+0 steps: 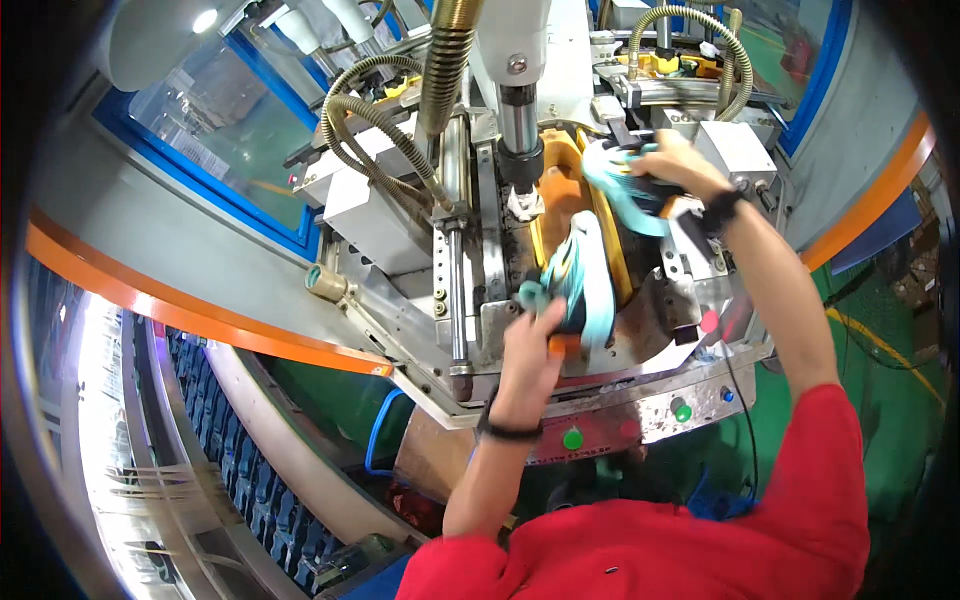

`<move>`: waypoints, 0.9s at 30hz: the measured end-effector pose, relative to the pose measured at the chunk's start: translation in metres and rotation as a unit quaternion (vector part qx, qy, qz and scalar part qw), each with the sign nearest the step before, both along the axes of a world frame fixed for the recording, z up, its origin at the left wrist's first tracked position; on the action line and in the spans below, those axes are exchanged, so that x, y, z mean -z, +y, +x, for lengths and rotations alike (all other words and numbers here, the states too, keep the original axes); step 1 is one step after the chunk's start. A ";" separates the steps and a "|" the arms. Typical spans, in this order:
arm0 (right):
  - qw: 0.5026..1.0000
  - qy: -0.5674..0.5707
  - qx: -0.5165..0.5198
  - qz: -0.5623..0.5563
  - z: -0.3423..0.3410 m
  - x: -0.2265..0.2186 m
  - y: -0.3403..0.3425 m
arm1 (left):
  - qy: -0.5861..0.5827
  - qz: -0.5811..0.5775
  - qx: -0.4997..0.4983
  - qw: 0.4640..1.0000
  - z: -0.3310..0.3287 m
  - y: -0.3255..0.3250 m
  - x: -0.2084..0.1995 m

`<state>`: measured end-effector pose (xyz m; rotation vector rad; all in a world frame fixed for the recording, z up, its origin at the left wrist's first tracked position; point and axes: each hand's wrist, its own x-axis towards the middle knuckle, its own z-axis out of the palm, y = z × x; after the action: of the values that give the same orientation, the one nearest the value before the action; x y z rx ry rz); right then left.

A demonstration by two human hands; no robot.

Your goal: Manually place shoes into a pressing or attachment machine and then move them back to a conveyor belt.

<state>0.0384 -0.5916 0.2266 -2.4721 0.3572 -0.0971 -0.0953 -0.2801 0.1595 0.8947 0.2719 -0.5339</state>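
My left hand (530, 358) is closed on the near end of a light-blue and white shoe (588, 270), whose other end points away from me over the machine bed. Something orange shows just under my fingers. Farther off and to the right, my right hand (680, 165) grips a second shoe (625, 190), also light blue with dark parts and blurred by motion. Between and behind the two shoes lies an orange-brown cradle (565, 180) with yellow side pads. A vertical metal press rod (518, 125) hangs just left of the cradle, with a whitish wrapped tip.
A polished guide rod (457, 290) and ribbed hoses (385, 150) flank the cradle on the left. Green buttons (572, 439) and a blue one (727, 394) sit on the front panel. An orange-edged guard (200, 320) curves around the left, beside a conveyor (230, 430) carrying dark pieces.
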 end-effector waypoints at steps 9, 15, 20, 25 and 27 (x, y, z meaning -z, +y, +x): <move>0.992 -0.040 0.068 -0.095 0.076 0.150 0.160 | -0.042 0.237 -0.251 0.938 -0.209 0.141 -0.080; 0.955 -0.209 -0.035 -0.207 0.011 0.145 0.163 | 0.022 0.221 -0.414 0.883 -0.280 0.156 -0.049; 0.891 -0.312 -0.311 0.111 -0.228 0.109 0.219 | 0.019 0.183 -0.448 0.875 -0.309 0.146 -0.036; 0.906 -0.164 -0.385 0.056 -0.289 0.256 0.254 | 0.040 0.178 -0.445 0.877 -0.309 0.122 -0.043; 0.901 -0.144 -0.409 0.009 -0.288 0.275 0.255 | 0.046 0.175 -0.444 0.878 -0.314 0.115 -0.044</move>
<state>-0.2492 -0.3362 -0.0482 -2.3380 -0.8037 -0.1002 -0.4092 -0.1652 0.2037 0.9809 0.8336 0.3469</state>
